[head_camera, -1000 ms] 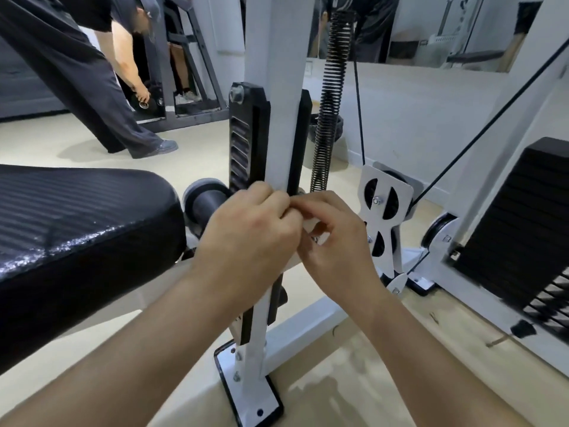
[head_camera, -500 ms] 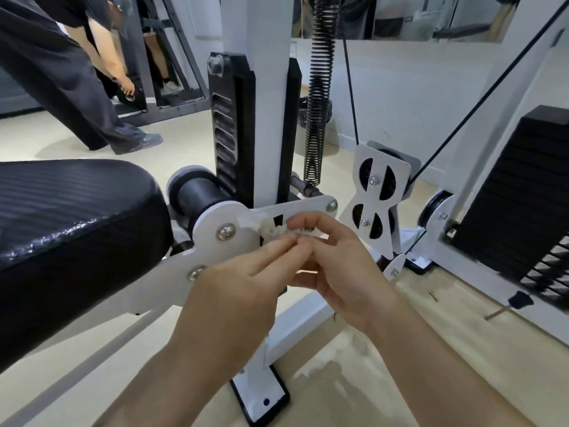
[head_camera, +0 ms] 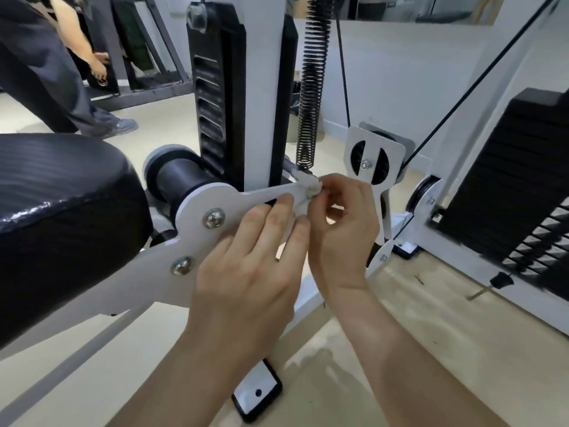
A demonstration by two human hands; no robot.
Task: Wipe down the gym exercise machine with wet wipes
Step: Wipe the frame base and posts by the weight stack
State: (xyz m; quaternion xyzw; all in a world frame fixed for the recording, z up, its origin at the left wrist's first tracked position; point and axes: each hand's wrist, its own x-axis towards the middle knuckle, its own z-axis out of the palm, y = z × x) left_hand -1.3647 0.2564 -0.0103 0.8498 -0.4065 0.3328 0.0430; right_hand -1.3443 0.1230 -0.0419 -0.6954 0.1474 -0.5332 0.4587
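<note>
A white gym machine with a flat white lever plate [head_camera: 212, 198] and a white upright post [head_camera: 261, 87] fills the view. A small crumpled white wet wipe [head_camera: 312, 191] sits at the plate's narrow tip, pinched by my right hand [head_camera: 345, 223] between thumb and fingers. My left hand [head_camera: 255, 257] lies just left of it, fingers extended against the plate's lower edge and touching a hanging part of the wipe. A black padded seat [head_camera: 61, 211] is on the left, a black roller [head_camera: 178, 177] behind the plate.
A coil spring [head_camera: 312, 78] hangs beside the post. A pulley bracket [head_camera: 374, 161], cables and a black weight stack [head_camera: 523, 180] stand to the right. Another person [head_camera: 46, 72] bends over equipment at the far left. The floor is beige.
Both hands dropped from the upright post to the lever plate's tip. The wipe shifted right along the plate, and my left fingers have spread out flat.
</note>
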